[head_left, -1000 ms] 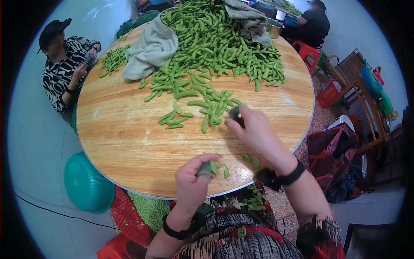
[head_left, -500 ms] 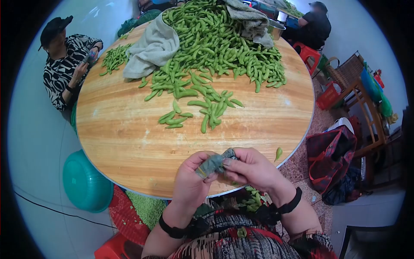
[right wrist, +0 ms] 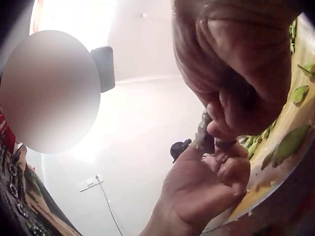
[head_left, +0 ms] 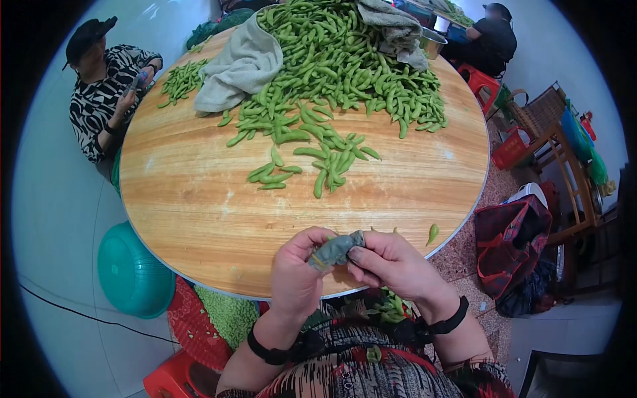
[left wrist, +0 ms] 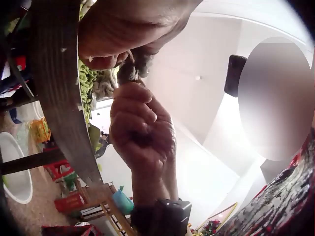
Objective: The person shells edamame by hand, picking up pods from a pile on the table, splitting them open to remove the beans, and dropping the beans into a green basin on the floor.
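Observation:
Above the table's near edge my two hands meet. My left hand has curled fingers, with a grey-green wrap over its thumb and a sliver of green pod at its fingertips. From the other side my right hand touches the wrap with bent thumb and fingers; whether it pinches part of the pod is hidden. Both wrist views show the hands touching, the left below the right in the right wrist view. Loose pods lie beyond the hands, before a large pile.
Grey cloths lie on the pile. A single pod rests near the right rim of the table. Below are shelled beans, a teal basin and a plaid bag. A person in patterned clothes sits at the left.
My right hand has come back from the loose pods to my left hand, and the two stay together. A pod now lies near the table's right rim.

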Motion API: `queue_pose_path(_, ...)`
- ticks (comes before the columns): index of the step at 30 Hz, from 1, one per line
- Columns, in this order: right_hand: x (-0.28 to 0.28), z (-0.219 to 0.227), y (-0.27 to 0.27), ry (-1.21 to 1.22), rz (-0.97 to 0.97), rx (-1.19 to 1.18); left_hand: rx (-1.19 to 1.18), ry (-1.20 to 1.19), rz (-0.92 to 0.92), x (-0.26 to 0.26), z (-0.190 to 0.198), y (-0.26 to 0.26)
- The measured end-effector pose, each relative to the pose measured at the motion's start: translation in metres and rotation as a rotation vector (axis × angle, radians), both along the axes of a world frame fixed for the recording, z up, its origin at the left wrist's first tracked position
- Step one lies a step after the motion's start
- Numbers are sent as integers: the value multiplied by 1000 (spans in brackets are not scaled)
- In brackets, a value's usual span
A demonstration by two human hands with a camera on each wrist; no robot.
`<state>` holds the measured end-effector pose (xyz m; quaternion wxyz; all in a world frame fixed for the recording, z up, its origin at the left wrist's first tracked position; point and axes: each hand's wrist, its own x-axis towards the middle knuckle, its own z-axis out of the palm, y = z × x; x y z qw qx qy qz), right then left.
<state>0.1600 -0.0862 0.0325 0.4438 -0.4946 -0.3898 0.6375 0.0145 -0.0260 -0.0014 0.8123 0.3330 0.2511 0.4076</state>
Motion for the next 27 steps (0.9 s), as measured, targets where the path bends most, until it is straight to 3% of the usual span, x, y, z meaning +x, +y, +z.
queue_pose_path(3,1,-3,-1,207,-19,-103,-17,-135,-105,-6,-10,3)
queue_pose_path(7,1,0,1,288,-41,-173,-98,-178,-177,-7,-6,4)
queue_pose_path(9,1,-7,3,-91,-76,-45,177,80,-10,2,-3,-2)
queue_pose_path(12,-1,0,11,-243,-103,3,297,190,105,4,-8,-1)
queue_pose_path(16,14,1,34,-16,-1,-123,266,224,131,-2,-3,6)
queue_pose_path(18,20,13,55,-705,2,85,247,174,70,-6,-9,14)
queue_pose_path(19,23,12,66,-705,0,86,248,174,68,-6,-8,12)
queue_pose_path(21,29,2,87,-1376,-127,381,295,253,-60,-3,-1,9)
queue_pose_path(27,36,-9,98,-1419,-66,443,48,5,-327,-12,-8,15)
